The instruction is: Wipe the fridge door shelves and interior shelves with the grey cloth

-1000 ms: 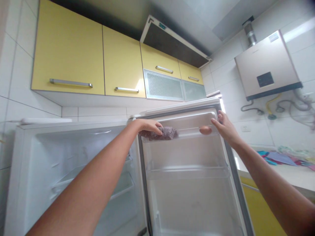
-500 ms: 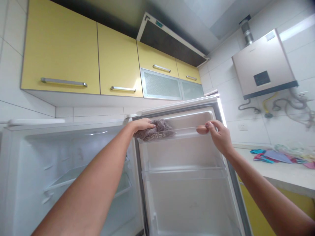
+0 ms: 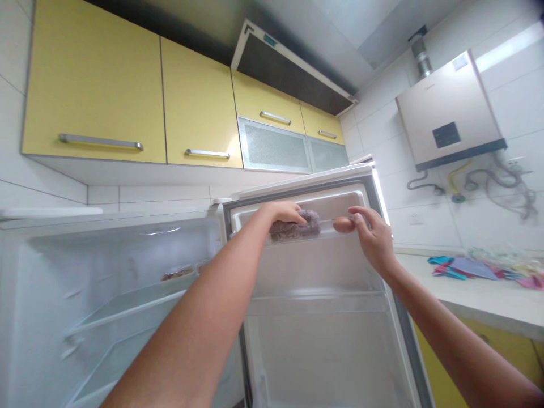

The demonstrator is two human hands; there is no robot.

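Note:
A brown egg [image 3: 344, 225] is at the top clear shelf [image 3: 329, 232] of the open fridge door. The fingertips of my right hand [image 3: 374, 235] are closed at the egg's right end, near the shelf's right side. My left hand [image 3: 287, 212] grips a grey-brown cloth [image 3: 300, 226], bunched up in the same shelf to the left of the egg. Part of the cloth lies under my fingers and behind the clear front of the shelf.
The fridge interior [image 3: 127, 255] stands open on the left, with glass shelves and some packed food [image 3: 177, 273]. A lower door shelf [image 3: 318, 303] is below my hands. Colourful cloths [image 3: 471, 267] lie on the counter [image 3: 505, 294] at right. Yellow cabinets [image 3: 97, 85] hang above.
My left hand has slid right along the top door shelf with the cloth, closer to the egg. My right hand stays by the egg. The view has shifted slightly.

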